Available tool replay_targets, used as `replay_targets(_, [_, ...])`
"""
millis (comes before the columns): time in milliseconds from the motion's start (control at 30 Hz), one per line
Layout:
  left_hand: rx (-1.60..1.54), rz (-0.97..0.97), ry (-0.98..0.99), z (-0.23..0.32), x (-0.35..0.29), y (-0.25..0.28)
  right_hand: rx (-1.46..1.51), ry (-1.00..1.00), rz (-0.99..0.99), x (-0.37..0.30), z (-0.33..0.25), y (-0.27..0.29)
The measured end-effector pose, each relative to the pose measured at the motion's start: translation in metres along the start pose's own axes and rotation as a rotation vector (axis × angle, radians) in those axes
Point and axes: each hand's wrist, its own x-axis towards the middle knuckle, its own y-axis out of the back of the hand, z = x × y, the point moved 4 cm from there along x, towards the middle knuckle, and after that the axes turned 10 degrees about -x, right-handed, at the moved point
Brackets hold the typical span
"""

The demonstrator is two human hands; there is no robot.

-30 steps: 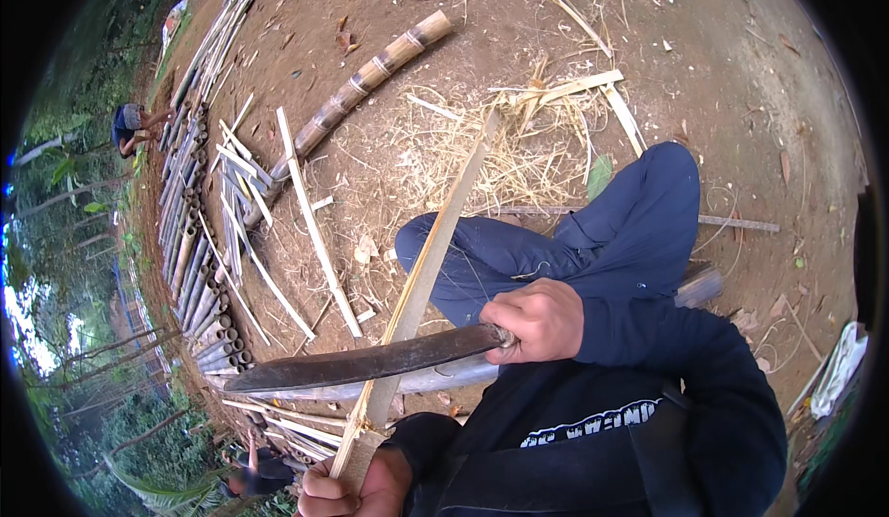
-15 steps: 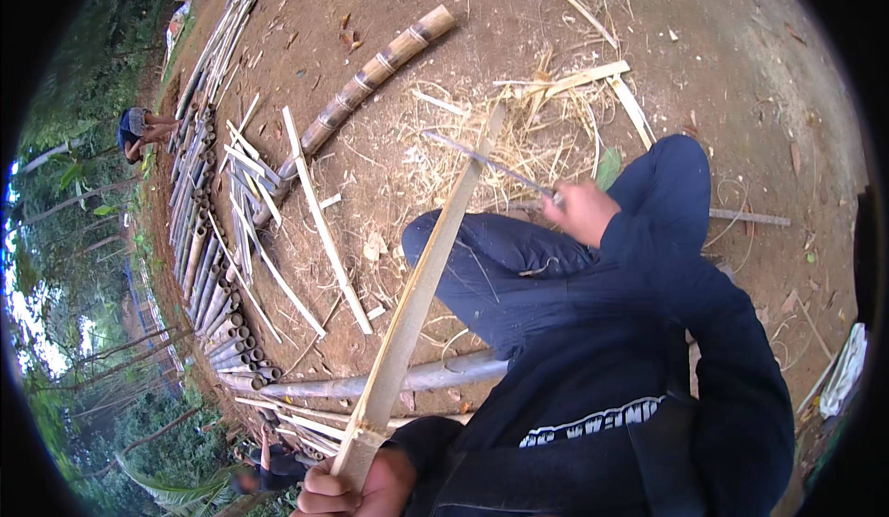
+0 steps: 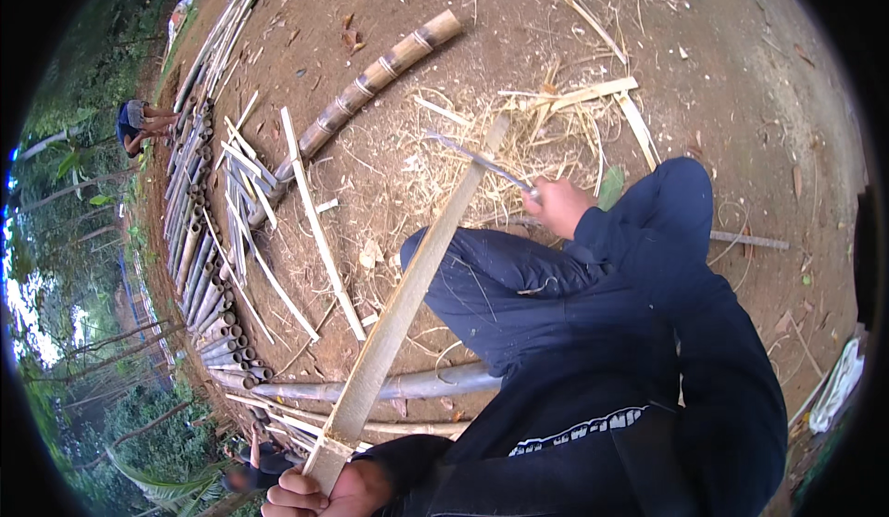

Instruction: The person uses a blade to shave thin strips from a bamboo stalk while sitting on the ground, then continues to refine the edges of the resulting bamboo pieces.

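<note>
A long split bamboo strip [image 3: 404, 308] slants across the view from the lower left up toward the shavings. My left hand [image 3: 326, 491] is closed around its near end, just below a node. In my right hand [image 3: 558, 208] is the handle of a knife [image 3: 495, 170]. Its blade crosses the strip near the far end and appears to touch it. Curly bamboo shavings [image 3: 546, 142] lie on the ground under and around that far end. My bent leg in dark trousers is beneath the strip's middle.
A thick bamboo pole [image 3: 380, 74] lies ahead on the dirt, with split strips [image 3: 319, 225] to its left. Bamboo poles [image 3: 213, 304] are stacked at the left. A person [image 3: 137, 123] bends beside them; another person [image 3: 264, 461] is at lower left. A white sack [image 3: 838, 383] lies far right.
My right hand with the knife has shifted left and slightly nearer to me. My left hand and the strip's near end have moved a little left and down.
</note>
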Motion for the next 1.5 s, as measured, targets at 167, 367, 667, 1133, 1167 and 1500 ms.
replay_targets(167, [0.153, 0.163, -0.103, -0.012, -0.001, -0.002, 0.154, 0.615, 0.171, -0.048, -0.105, 0.031])
replay_targets(367, [0.364, 0.319, -0.166, -0.014, 0.002, 0.002, -0.149, -0.044, -0.004, 0.032, 0.035, -0.016])
replay_targets(667, [0.333, 0.15, -0.083, -0.003, 0.01, 0.015, -0.064, 0.223, 0.034, 0.008, 0.018, -0.039])
replay_targets(1133, [0.147, 0.037, 0.042, -0.002, 0.004, 0.03, -0.319, -0.232, -0.002, 0.072, 0.101, -0.027])
replay_targets(1167, [0.16, 0.066, 0.044, 0.0, 0.003, 0.034, -0.298, -0.205, -0.032, 0.072, 0.096, -0.029])
replay_targets(1500, [0.469, 0.338, -0.224, -0.023, -0.009, -0.015, -0.175, -0.376, -0.183, 0.075, 0.137, -0.02])
